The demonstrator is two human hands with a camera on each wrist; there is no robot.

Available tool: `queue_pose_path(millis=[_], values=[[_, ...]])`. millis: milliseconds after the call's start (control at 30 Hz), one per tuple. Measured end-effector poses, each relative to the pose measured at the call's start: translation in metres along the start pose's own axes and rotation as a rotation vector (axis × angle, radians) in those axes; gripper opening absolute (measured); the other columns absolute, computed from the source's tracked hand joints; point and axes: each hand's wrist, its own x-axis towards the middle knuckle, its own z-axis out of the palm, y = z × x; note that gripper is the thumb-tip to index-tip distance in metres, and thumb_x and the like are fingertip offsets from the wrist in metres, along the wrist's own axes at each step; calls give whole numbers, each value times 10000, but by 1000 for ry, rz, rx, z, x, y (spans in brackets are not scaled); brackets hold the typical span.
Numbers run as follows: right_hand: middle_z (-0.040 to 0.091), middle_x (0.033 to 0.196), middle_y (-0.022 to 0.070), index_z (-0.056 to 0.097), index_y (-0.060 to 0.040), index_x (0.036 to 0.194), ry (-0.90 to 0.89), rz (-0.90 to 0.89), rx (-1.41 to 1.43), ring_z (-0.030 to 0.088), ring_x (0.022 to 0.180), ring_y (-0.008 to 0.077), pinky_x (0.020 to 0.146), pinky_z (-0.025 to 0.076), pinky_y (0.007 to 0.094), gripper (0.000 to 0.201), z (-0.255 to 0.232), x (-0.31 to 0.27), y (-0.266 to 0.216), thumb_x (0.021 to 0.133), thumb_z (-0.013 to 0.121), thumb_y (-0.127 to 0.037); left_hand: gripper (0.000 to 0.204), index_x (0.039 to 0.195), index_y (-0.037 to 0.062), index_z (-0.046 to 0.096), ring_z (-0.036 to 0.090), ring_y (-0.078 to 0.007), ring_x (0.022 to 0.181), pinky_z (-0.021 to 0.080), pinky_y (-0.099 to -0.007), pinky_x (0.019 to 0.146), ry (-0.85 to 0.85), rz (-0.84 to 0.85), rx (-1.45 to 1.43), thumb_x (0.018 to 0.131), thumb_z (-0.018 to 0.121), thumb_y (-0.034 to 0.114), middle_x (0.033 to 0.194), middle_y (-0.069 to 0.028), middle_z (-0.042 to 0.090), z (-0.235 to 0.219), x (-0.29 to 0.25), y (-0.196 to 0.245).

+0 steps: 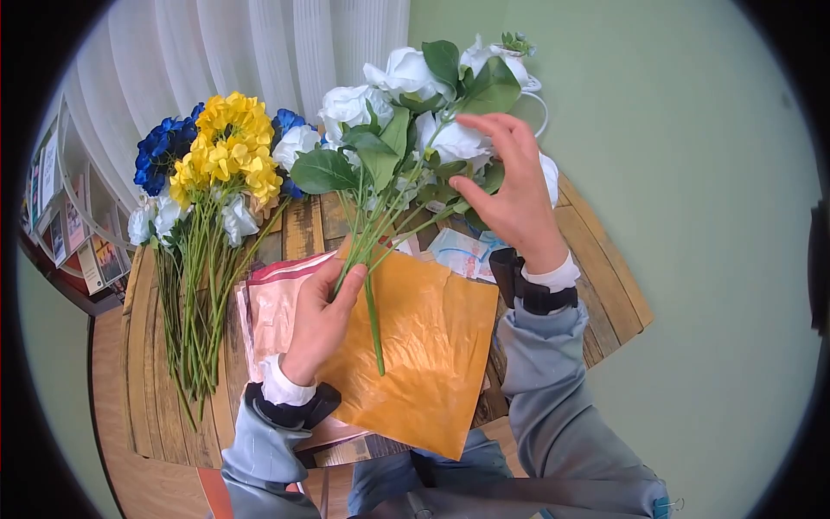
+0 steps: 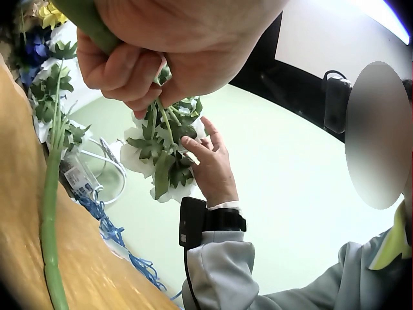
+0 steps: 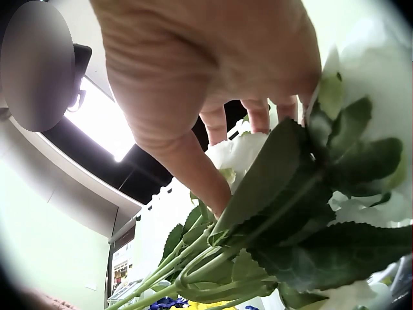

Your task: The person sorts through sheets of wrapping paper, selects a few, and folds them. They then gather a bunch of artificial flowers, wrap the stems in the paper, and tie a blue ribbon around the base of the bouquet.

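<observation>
My left hand (image 1: 318,322) grips the green stems of white artificial roses (image 1: 406,73), which lean up and to the right. In the left wrist view a thick stem (image 2: 100,26) runs through the curled fingers. My right hand (image 1: 512,186) is up at the blooms, fingers spread and bent loosely around a white rose (image 1: 454,143). The right wrist view has its thumb (image 3: 206,184) against the leaves (image 3: 271,174), with fingertips behind a white petal. Below, another thick green stem (image 1: 373,324) lies over the orange-brown paper envelope (image 1: 424,337).
Yellow flowers (image 1: 226,143), blue flowers (image 1: 164,149) and white ones lie on the left of the wooden table (image 1: 143,363), stems toward me. Pink packaging (image 1: 281,303) sits under the envelope. A white cord (image 1: 543,112) and blue-printed plastic (image 1: 467,253) are at the back right.
</observation>
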Motion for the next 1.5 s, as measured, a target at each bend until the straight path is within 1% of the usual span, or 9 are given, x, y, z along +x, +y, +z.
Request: queue_pose_path(millis=[167,400,500,667,800,900,1200,1367,1500], values=[[585,909,90,670,-59,952,22,109,227,579,752,169,692,474,255,251,-4,-1,8,712,645,10,200,948,43,618,312,-2,523,221,-190,454,-14,-48,-58,930,542,227,597,92,376,0,0,3],[630,779,50,664,-28,974,216,339,397,579,652,100,616,471,213,170,3,-1,12,809,622,-22,215,1000,-13,619,391,-20,655,322,-193,571,-3,-50,18,919,559,176,713,56,495,-2,-2,2],[609,848,43,612,-40,1106,186,384,568,565,711,94,625,465,215,332,0,3,5,798,686,-140,211,995,-15,618,418,-29,678,353,-198,598,28,-9,20,916,562,172,741,44,526,1,-3,3],[449,1073,116,353,-110,1375,-105,192,23,497,964,245,811,442,338,885,1,-3,-2,639,801,-314,208,982,-21,614,429,-38,680,365,-204,601,44,27,42,908,572,168,735,27,535,1,-2,-1],[451,1106,126,327,-117,1395,-23,149,13,468,1028,249,842,418,350,888,13,-4,-3,654,794,-264,209,1002,-19,615,430,-39,671,365,-205,592,44,52,117,905,575,161,732,25,539,1,-3,-1],[464,1076,120,347,-111,1382,22,143,52,470,1016,272,905,379,373,847,17,-3,-1,667,783,-243,200,989,-18,619,429,-37,663,363,-200,587,60,73,96,905,575,157,731,29,538,3,-4,0],[521,873,86,579,-78,1165,274,147,48,533,750,182,633,441,292,476,24,-2,9,725,737,-163,193,1002,-18,613,429,-26,672,360,-191,593,54,66,60,905,577,145,743,43,537,2,-4,1],[519,787,14,599,-37,1125,320,302,374,469,552,19,461,346,170,321,19,-3,12,808,652,-25,192,982,-19,611,436,-26,689,362,-189,607,13,-9,38,912,570,155,764,45,541,3,-6,8],[525,801,8,580,-15,1142,376,375,557,509,572,30,479,367,155,318,18,-1,8,829,635,-24,199,977,-24,611,439,-30,704,366,-196,619,16,9,-1,915,566,160,769,44,537,3,-5,7]])
